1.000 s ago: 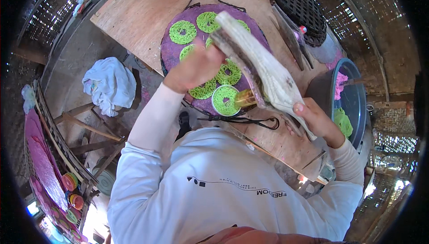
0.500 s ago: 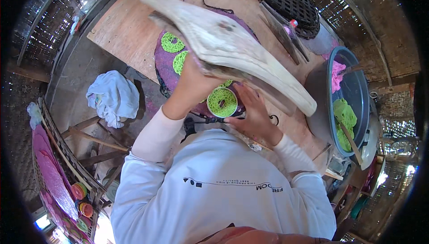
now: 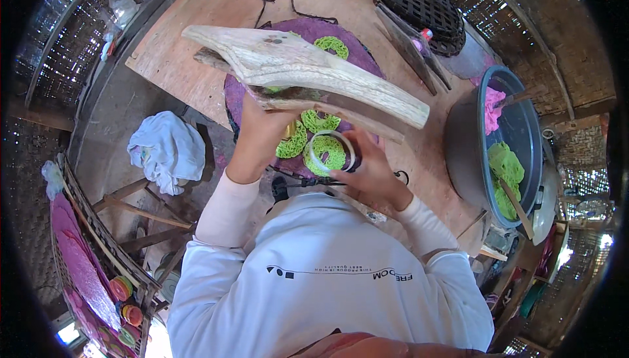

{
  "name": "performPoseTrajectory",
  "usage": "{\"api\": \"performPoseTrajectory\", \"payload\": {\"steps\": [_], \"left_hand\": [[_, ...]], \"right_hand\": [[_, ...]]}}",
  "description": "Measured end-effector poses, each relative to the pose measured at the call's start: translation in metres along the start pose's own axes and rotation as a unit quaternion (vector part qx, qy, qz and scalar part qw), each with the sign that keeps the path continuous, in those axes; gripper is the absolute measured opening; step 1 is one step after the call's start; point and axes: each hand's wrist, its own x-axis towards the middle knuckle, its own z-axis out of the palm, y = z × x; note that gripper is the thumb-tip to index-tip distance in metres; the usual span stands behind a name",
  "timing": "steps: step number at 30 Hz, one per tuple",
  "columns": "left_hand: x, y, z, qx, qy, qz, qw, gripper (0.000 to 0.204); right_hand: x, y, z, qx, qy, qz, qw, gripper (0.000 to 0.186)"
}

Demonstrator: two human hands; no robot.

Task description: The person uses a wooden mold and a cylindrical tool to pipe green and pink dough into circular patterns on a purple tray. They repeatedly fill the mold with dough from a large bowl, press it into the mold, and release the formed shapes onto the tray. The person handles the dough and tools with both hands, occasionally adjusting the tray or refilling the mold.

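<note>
The left hand (image 3: pixel 259 138) is wrapped around a long, pale, weathered wooden press (image 3: pixel 308 63), its fingertips hidden from me. Two rough-grained bars, the upper one bleached and tapering, slant above a round purple mat (image 3: pixel 359 56). The right hand (image 3: pixel 372 168) pinches a thin white ring (image 3: pixel 352 153) between thumb and fingers, set off-centre over a lacy, bright-green disc (image 3: pixel 335 150) with a hole in its middle, at the mat's near edge.

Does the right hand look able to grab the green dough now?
Probably not: the right hand holds the white ring, though the green dough lies uncovered in the open tub.
</note>
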Motion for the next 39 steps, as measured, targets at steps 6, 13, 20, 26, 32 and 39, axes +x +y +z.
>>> {"api": "performPoseTrajectory", "payload": {"steps": [6, 13, 20, 26, 32, 39], "left_hand": [[0.006, 0.000, -0.008, -0.022, 0.025, -0.032, 0.999, 0.036], [0.012, -0.007, 0.004, 0.012, 0.005, -0.011, 1.000, 0.037], [0.045, -0.016, 0.038, 0.219, -0.131, 0.161, 0.953, 0.055], [0.095, 0.001, 0.056, 0.150, -0.330, 0.221, 0.905, 0.055], [0.149, -0.018, 0.060, -0.536, -0.269, -0.029, 0.799, 0.062], [0.137, -0.084, 0.037, -0.553, -0.217, -0.176, 0.785, 0.031]], "right_hand": [[0.013, 0.037, -0.035, -0.234, 0.163, 0.007, 0.958, 0.100], [0.023, 0.052, -0.029, -0.246, 0.127, -0.008, 0.961, 0.094], [0.021, -0.028, -0.142, 0.393, -0.060, 0.022, 0.917, 0.073], [0.002, -0.057, -0.169, 0.281, -0.109, 0.032, 0.953, 0.063], [-0.004, -0.012, -0.163, 0.349, -0.180, 0.168, 0.904, 0.054], [0.020, 0.006, -0.138, 0.310, -0.191, 0.296, 0.883, 0.058]]}}
